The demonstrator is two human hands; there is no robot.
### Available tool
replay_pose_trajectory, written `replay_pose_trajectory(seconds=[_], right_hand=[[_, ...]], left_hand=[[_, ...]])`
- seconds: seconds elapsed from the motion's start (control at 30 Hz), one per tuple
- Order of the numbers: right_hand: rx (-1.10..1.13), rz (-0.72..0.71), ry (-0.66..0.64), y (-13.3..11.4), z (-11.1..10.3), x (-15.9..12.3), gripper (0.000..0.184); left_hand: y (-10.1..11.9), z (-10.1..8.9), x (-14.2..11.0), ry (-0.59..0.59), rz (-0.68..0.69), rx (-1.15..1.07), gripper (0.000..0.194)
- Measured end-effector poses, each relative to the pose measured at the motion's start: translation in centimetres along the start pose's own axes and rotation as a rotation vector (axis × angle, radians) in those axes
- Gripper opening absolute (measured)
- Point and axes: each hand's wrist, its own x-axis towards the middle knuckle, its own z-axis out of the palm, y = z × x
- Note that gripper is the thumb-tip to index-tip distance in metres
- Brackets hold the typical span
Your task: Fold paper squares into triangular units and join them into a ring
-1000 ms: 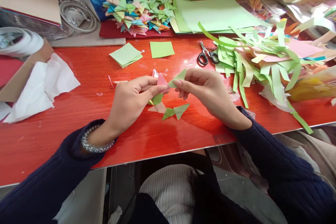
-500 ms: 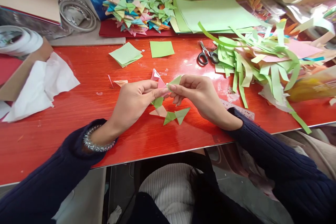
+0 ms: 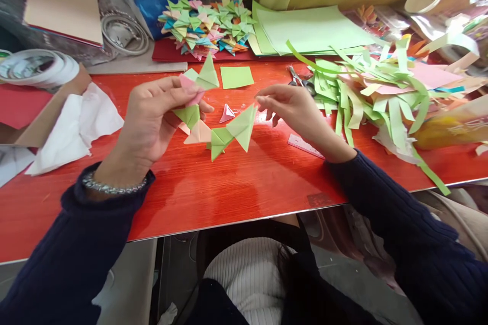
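I see L hand point(image 3: 147, 114) w/ thumb + fingers pinched on the folded-paper chain point(image 3: 199, 133), held above the red table point(image 3: 244, 188). R hand's point(image 3: 299, 111) fingers are loosely curled, tips nr the chain's green end; can't tell if touching. Pink folded pc point(image 3: 227, 113) lies btwn hands, ruler point(image 3: 304, 145) nr R wrist.

Light Fell Bright Above, Dim Below

Pale light lay strongest far to the right of the paper chain point(image 3: 221, 141) and beyond it, where shiny clutter point(image 3: 457, 24) glared nearly white. Just right of the chain, the glossy red table point(image 3: 183, 203) caught a whitish sheen; on the chain's near side, it held a dull, dark reflection. Nearer still, the floor point(image 3: 343, 284) sank into gloom. Well left of the chain, white rolls point(image 3: 41, 68) looked stretched and soft.
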Motion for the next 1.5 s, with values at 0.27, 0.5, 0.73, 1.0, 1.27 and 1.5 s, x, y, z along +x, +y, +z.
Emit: replay_pose_trajectory(seconds=[0.27, 0.5, 0.73, 1.0, 1.27, 1.5], right_hand=[[-0.557, -0.199, -0.118, 2.1, 4.5, 3.4, 0.025], [-0.518, -0.214, -0.121, 3.6, 4.9, 3.0, 0.028], [-0.367, -0.244, -0.101, 1.3, 4.2, 2.5, 0.021], [-0.451, -0.203, -0.332, -1.2, 7.2, -1.0, 0.024], [-0.072, -0.186, -0.39, -0.4, 6.0, -1.1, 0.004], [0.292, 0.053, -0.086, 1.2, 1.2, 0.8, 0.018]], left_hand=[[-1.2, 0.2, 0.0, -0.083, -0.132, 0.02, 0.009], [-1.5, 0.1, 0.1, -0.109, -0.213, -0.02, 0.018], [-1.1, -1.4, 1.5, -0.063, -0.136, -0.143, 0.016], [-0.8, -1.3, 1.2, -0.082, -0.116, -0.126, 0.022], [-1.8, -0.5, 0.7, -0.156, -0.14, -0.124, 0.019], [-1.9, 0.7, -0.4, -0.127, -0.19, -0.011, 0.034]])
